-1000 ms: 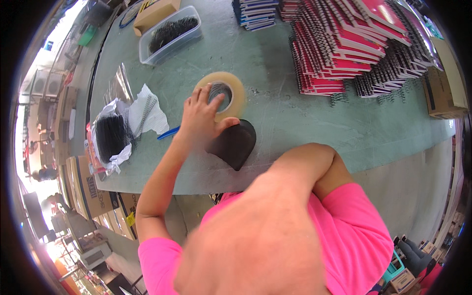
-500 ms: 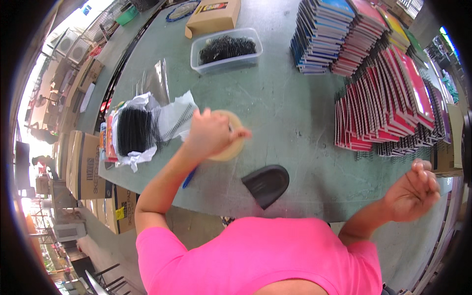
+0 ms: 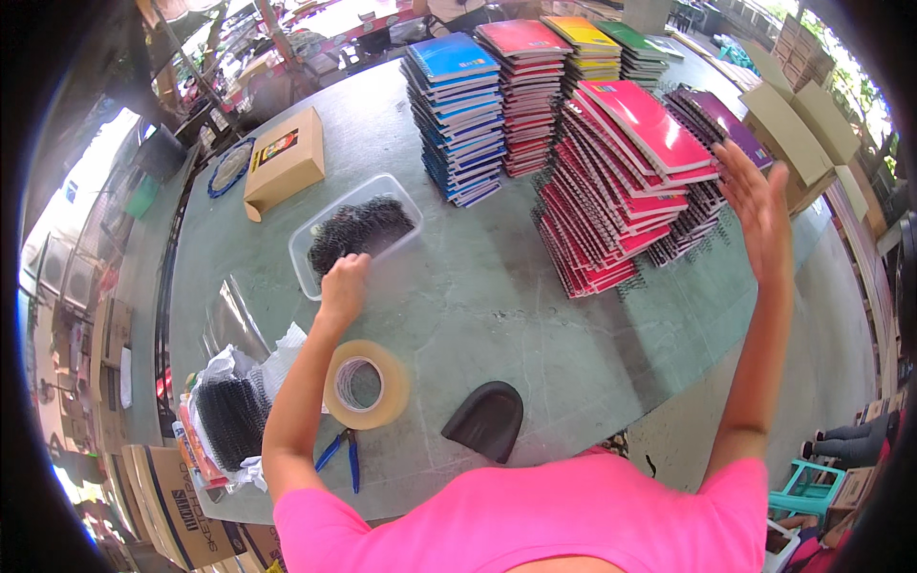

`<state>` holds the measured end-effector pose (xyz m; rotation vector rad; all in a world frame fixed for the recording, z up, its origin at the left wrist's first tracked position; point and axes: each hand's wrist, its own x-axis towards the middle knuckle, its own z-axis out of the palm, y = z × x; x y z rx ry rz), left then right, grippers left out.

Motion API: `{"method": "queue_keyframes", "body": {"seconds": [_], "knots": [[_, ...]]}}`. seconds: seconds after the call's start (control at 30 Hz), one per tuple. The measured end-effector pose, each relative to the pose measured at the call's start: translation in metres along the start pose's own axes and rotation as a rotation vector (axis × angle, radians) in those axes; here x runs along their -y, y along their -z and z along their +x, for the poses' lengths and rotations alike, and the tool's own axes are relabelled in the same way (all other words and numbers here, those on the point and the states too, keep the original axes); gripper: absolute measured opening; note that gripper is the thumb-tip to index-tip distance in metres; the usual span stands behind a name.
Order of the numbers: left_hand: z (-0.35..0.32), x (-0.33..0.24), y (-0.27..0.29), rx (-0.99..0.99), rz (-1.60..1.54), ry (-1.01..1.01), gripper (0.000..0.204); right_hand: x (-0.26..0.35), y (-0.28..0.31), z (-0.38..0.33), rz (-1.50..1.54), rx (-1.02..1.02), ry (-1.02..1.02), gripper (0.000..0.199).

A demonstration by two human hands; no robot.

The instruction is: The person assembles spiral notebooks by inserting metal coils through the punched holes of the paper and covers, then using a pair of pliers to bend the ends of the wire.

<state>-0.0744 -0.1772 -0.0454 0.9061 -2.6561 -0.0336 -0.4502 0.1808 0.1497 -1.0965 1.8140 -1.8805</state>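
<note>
My left hand, its fingers curled closed, is at the near rim of a clear plastic tub. Black spiral binding coils lie heaped inside the tub. Whether my fingers grip the rim or a coil is hidden. My right hand is raised with fingers stretched out, beside the tall stack of pink spiral notebooks and the purple notebooks; I cannot tell whether it touches them. Below my left forearm lie a wide roll of clear tape and blue-handled pliers.
A dark curved piece lies near the table's front edge. Bundled black coils in white paper sit at left. Blue notebooks, with red, yellow and green piles, stand at the back. A brown box lies far left; an open carton stands right.
My left hand has moved from the tape roll to the tub of coils. My right hand has risen from the table's right side to the notebooks, fingers now extended. The view has shifted.
</note>
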Motion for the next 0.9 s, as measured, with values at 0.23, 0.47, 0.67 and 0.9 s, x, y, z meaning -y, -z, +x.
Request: {"method": "queue_keyframes", "body": {"seconds": [0.23,0.47,0.67,0.9], "knots": [[-0.005,-0.105,0.088,0.015,0.013,-0.171,0.020,-0.012,-0.014,0.094,0.320,0.301,-0.345,0.091],[0.132,-0.238,0.098,-0.269,-0.984,-0.075,0.073,-0.034,-0.056,0.114,0.496,0.212,-0.380,0.062],[0.180,-0.285,0.072,-0.463,-1.125,0.016,0.094,-0.039,-0.067,0.099,0.627,0.258,-0.379,0.045],[0.186,-0.315,0.066,-0.362,-1.233,0.167,0.091,-0.050,-0.051,0.103,0.664,0.294,-0.372,0.059]]}}
